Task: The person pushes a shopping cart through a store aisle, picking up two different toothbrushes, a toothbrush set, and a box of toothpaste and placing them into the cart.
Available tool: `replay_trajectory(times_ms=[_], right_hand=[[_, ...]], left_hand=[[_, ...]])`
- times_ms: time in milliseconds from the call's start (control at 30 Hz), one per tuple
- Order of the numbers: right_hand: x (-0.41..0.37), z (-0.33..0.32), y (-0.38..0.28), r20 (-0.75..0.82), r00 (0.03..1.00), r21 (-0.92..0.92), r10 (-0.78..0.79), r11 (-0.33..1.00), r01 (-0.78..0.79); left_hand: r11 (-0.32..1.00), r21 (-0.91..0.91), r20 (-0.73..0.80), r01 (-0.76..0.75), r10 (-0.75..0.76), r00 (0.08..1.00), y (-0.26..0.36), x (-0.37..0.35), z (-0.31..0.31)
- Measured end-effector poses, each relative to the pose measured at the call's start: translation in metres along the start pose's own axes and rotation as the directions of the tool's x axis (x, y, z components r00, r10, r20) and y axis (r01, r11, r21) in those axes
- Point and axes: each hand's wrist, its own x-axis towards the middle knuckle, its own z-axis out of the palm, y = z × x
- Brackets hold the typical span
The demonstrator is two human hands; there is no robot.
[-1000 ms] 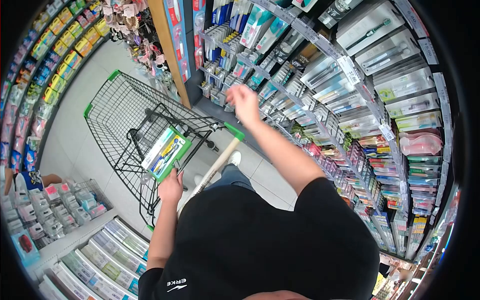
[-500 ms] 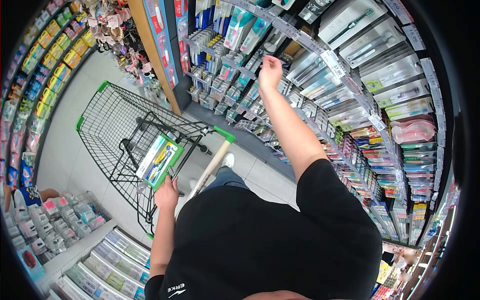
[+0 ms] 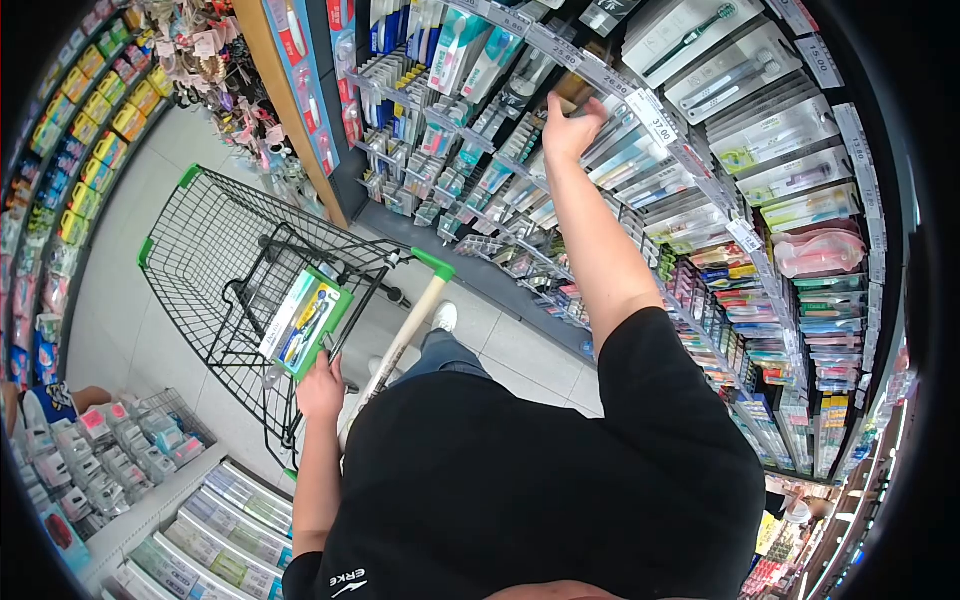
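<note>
- Brown pack (image 3: 574,90), just beyond right hand (image 3: 574,132): thumb and fingers parted, grip unclear.
- Glossy, green-edged panel (image 3: 305,322) at left hand's (image 3: 320,388) fingertips; hold unclear.

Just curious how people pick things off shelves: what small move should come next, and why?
Perhaps ease the right hand slightly closer to the brownish pack: its fingers look spread beside it, while the left hand is at the green-edged sign.

Black short-sleeved T-shirt (image 3: 540,480), white ERKE lettering and a small white logo (image 3: 349,582) on one sleeve, blue jeans (image 3: 447,357), white shoe (image 3: 445,317), bare forearms, bare hands.
</note>
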Motion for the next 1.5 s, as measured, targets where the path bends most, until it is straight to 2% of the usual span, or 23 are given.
replay_trajectory(times_ms=[67, 133, 200, 267, 467, 767, 900, 967, 1133, 1200, 1233, 1267, 1333, 1367, 1400, 1500], right_hand=[[0.007, 0.002, 0.001, -0.03, 0.999, -0.035, -0.022, 0.999, 0.021], [0.01, -0.004, -0.012, 0.08, 0.991, -0.078, 0.104, 0.992, -0.098], [0.013, -0.002, -0.011, 0.041, 0.996, -0.117, 0.075, 0.991, -0.07], [0.012, -0.012, -0.032, 0.098, 0.981, -0.215, 0.166, 0.966, -0.142], [0.02, -0.012, -0.022, 0.138, 0.981, -0.253, 0.137, 0.962, -0.099], [-0.005, -0.038, -0.044, 0.219, 0.975, -0.161, 0.038, 0.987, -0.002], [-0.015, -0.039, -0.044, 0.241, 0.97, -0.136, 0.03, 0.991, 0.003], [-0.02, -0.039, -0.041, 0.277, 0.959, -0.054, 0.056, 0.998, -0.043], [-0.031, -0.049, -0.056, 0.245, 0.969, -0.045, 0.044, 0.998, -0.034], [-0.033, -0.052, -0.062, 0.232, 0.972, 0.027, -0.021, 1.0, 0.015], [-0.035, -0.046, -0.05, 0.186, 0.975, 0.008, -0.119, 0.993, 0.119], [-0.037, -0.044, -0.045, 0.186, 0.975, 0.008, -0.121, 0.993, 0.122], [-0.043, -0.047, -0.053, 0.376, 0.924, 0.006, 0.078, 0.996, -0.086], [-0.049, -0.056, -0.063, 0.47, 0.858, 0.027, 0.207, 0.968, -0.249], [-0.058, -0.055, -0.061, 0.474, 0.855, 0.025, 0.209, 0.968, -0.25], [-0.087, -0.048, -0.042, 0.588, 0.76, 0.121, 0.276, 0.9, -0.42]], left_hand=[[1.0, -0.008, -0.013, 0.002, -0.002, 1.0, 0.0, 0.0, 0.001], [1.0, -0.002, 0.005, 0.011, -0.011, 1.0, 0.003, -0.001, -0.002], [1.0, -0.004, 0.002, 0.009, -0.009, 1.0, 0.002, 0.0, -0.002], [1.0, -0.004, -0.003, 0.003, -0.003, 1.0, 0.002, -0.001, -0.002], [1.0, 0.013, 0.002, 0.002, -0.002, 1.0, 0.0, 0.001, 0.0], [1.0, -0.001, 0.0, -0.005, 0.005, 1.0, -0.001, 0.0, 0.0], [1.0, 0.015, 0.005, 0.002, -0.002, 1.0, 0.0, 0.0, -0.001], [1.0, 0.021, 0.007, 0.002, -0.002, 1.0, -0.001, 0.001, 0.001], [1.0, 0.022, 0.024, 0.012, -0.012, 1.0, -0.001, 0.0, -0.001], [1.0, 0.006, -0.022, -0.016, 0.016, 1.0, -0.003, -0.001, 0.001], [1.0, 0.005, -0.027, -0.017, 0.017, 0.999, -0.001, 0.001, 0.0], [1.0, 0.013, -0.015, -0.011, 0.011, 1.0, -0.001, 0.0, -0.001], [1.0, 0.021, -0.003, -0.005, 0.005, 1.0, -0.001, 0.0, 0.0], [1.0, 0.011, -0.019, -0.018, 0.018, 1.0, -0.002, 0.0, 0.002], [1.0, 0.002, -0.034, -0.03, 0.03, 0.999, -0.002, -0.001, 0.001], [1.0, -0.013, 0.012, -0.008, 0.008, 1.0, -0.001, 0.0, -0.002]])
